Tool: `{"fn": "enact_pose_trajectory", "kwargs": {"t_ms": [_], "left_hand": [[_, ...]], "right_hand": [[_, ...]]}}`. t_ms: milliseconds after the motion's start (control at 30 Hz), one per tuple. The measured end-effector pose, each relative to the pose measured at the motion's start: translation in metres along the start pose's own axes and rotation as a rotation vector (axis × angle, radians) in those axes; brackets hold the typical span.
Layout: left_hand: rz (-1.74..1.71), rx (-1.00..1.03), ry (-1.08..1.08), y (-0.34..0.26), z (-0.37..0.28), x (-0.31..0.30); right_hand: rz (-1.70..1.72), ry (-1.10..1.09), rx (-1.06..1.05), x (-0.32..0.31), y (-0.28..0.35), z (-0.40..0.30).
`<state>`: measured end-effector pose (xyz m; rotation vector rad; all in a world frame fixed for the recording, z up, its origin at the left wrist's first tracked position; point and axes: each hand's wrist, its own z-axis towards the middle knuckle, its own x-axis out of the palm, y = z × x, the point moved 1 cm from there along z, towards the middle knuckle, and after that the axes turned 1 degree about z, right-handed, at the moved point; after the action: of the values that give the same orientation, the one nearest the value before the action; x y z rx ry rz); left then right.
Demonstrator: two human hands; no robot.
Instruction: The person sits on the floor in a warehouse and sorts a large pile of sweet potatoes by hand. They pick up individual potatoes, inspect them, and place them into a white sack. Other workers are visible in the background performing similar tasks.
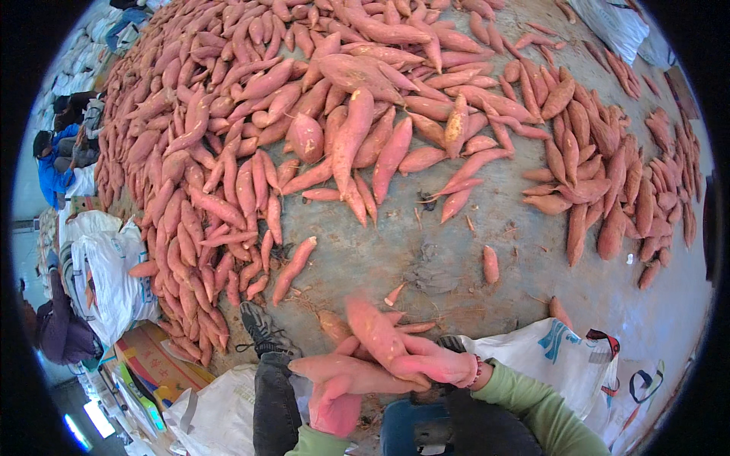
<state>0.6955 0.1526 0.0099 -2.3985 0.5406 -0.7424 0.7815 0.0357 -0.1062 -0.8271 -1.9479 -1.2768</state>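
Note:
My left hand [335,407], in a pink glove, grips a long sweet potato [348,373] lying crosswise low in the view. My right hand [436,362], also in a pink glove, is closed around the lower end of a thick sweet potato [370,330], which is tilted and slightly blurred. The two roots meet or overlap between my hands. Beneath and just beyond them lie a few more sweet potatoes [333,326], partly hidden. A broken root tip [393,295] rests on the floor in front.
A large heap of sweet potatoes [228,108] fills the far and left side. Another pile [604,165] lies right on the dirty floor [353,256]. White woven sacks [536,347] flank my legs. A cardboard box [157,365] stands left. Several people [54,162] sit along the left edge.

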Motion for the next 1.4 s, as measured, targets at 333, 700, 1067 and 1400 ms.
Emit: {"fn": "enact_pose_trajectory", "kwargs": {"t_ms": [333,700,1067,1400], "left_hand": [[-0.124,-0.141,-0.036,0.004,-0.012,-0.016],[-0.529,-0.118,0.028,-0.002,-0.042,-0.072],[-0.542,0.319,0.543,-0.015,-0.142,-0.103],[-0.743,0.338,0.419,0.062,-0.281,-0.134]], "right_hand": [[-0.130,0.090,0.145,0.021,0.009,0.006],[-0.718,0.000,-0.059,0.081,0.041,0.021],[-1.446,0.231,-0.065,0.221,0.104,0.006],[-1.924,0.488,-0.081,0.345,0.018,-0.043]]}}
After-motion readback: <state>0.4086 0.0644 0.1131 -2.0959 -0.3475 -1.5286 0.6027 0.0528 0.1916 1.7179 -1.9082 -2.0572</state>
